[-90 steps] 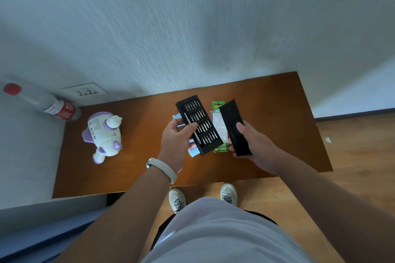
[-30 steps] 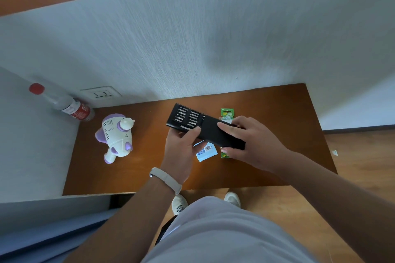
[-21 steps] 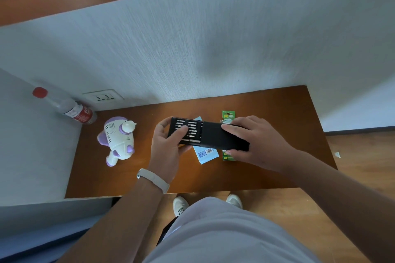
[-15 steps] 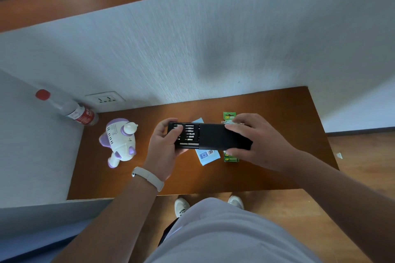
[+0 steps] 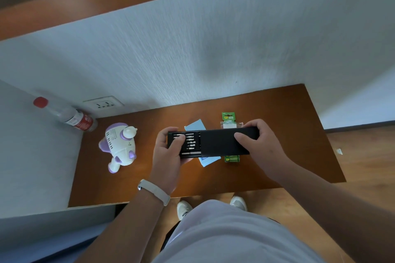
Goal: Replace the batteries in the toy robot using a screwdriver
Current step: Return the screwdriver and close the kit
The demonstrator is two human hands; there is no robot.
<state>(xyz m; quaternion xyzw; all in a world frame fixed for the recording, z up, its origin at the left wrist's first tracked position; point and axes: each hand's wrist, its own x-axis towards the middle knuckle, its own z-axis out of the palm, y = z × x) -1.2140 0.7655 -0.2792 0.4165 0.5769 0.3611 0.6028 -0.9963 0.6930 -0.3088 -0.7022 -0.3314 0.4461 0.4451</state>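
I hold a black screwdriver bit set above the brown table. My left hand grips the bit tray, whose left part sticks out of the black sleeve. My right hand grips the sleeve at its right end. The white and purple toy robot lies on the table to the left, apart from both hands. A green battery pack lies on the table, mostly hidden under the sleeve.
A blue card lies under the set. A plastic bottle with a red cap leans in the back left corner beside a wall socket. White walls close the table's back and left. My shoes stand below the front edge.
Tray and sleeve were apart and tilted three seconds ago. Since then I have turned them level and slid the tray further into the sleeve, so less of the bits shows.
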